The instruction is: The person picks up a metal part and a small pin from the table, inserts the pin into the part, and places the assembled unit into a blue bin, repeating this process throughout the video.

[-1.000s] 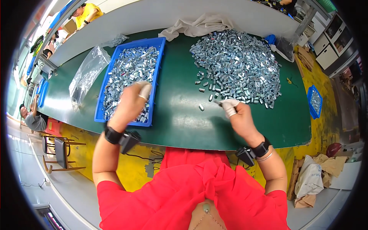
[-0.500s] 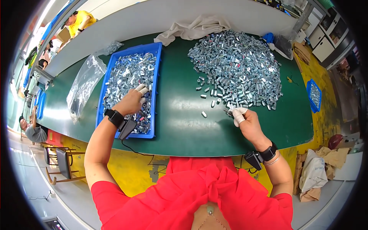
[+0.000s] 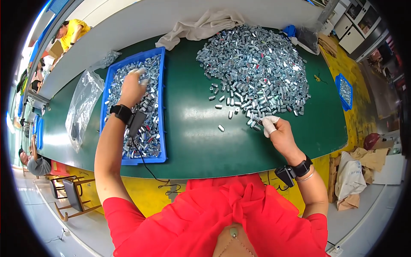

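Observation:
Over the far half of the blue tray [image 3: 162,107] hangs my left hand [image 3: 133,89], fingers stretched out and apart, slightly blurred, with white covers on some fingertips. Small silvery hexagonal metal pieces, like long coupling nuts [image 3: 147,139], fill the tray. My right hand [image 3: 280,133] is at the near edge of a large heap of the same nuts [image 3: 257,64]. Its white-covered thumb and fingers are pressed together at the outermost nuts; whatever lies between the fingertips is hidden. A few loose nuts [image 3: 221,128] lie on the green table [image 3: 197,150] left of that hand.
A clear plastic bag [image 3: 85,109] lies left of the tray. Beige cloth [image 3: 201,28] is bunched behind the heap, against a grey partition. Another blue tray [image 3: 344,92] stands beyond the table's right end. Beyond the partition a person in yellow [image 3: 73,34] bends forward.
My left hand has moved farther away over the tray, its fingers spreading. My right hand has stayed near the heap's front edge. The whole view has shifted slightly.

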`<state>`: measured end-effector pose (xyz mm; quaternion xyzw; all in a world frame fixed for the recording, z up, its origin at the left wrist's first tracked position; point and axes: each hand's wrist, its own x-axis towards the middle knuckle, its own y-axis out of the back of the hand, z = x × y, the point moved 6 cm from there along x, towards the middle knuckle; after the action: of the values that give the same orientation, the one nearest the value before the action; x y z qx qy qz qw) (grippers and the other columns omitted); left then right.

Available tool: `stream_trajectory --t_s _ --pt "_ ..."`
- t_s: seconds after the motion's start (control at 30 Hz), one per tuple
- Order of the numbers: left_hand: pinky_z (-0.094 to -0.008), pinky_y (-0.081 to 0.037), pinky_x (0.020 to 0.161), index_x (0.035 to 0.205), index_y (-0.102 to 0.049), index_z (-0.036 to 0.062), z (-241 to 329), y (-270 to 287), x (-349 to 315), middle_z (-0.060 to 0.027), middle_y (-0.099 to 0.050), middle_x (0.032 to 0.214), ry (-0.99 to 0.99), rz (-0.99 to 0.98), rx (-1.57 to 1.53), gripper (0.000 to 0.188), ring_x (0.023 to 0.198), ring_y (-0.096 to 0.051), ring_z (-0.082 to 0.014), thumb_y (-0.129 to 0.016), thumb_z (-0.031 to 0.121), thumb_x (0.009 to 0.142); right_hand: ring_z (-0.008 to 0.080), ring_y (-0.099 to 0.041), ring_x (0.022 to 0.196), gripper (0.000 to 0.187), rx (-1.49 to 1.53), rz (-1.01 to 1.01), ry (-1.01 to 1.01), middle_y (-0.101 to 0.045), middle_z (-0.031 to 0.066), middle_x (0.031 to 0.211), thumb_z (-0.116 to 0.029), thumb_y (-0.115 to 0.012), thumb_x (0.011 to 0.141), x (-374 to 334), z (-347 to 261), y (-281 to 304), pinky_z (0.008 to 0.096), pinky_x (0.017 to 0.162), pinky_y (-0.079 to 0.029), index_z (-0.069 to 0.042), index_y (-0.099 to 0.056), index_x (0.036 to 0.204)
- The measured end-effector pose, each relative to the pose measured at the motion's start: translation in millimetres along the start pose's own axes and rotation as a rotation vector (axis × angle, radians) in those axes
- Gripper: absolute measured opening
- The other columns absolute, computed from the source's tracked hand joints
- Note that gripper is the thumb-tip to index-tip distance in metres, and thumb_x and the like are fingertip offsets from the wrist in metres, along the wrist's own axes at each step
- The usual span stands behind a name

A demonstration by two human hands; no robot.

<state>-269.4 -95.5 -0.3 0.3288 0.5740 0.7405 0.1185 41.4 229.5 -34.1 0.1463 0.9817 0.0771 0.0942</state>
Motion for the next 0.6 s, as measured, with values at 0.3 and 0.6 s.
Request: stream_trajectory --t_s 0.3,0.6 --pt "-0.0365 -0.049 0.072 0.092 -0.065 -0.0012 196.5 -53.4 -22.0 -0.0216 -0.063 0.085 -0.174 -0.347 -0.379 0.032 0.078 -0.062 -0.0338 -0.07 0.023 0.072 0.0022 -0.038 0.056 0.018 0.062 -0.091 0.043 -0.047 -0.006 0.062 -0.016 -0.051 0.091 -0.9 -11.8 -23.0 0.0196 0.051 -0.031 -0.001 -0.062 0.088" --pt "-0.0317 -0.047 0.059 0.077 -0.062 -0.0029 211.0 -74.1 -26.3 -0.0143 -0.061 0.069 -0.071 -0.556 -0.483 0.033 0.063 -0.059 -0.023 -0.079 0.022 0.064 0.0025 -0.038 0.056 0.017 0.04 -0.063 0.031 -0.047 -0.0062 0.062 -0.015 -0.052 0.09 -12.5 1.1 -4.1 0.0197 0.051 -0.031 -0.002 -0.062 0.088"
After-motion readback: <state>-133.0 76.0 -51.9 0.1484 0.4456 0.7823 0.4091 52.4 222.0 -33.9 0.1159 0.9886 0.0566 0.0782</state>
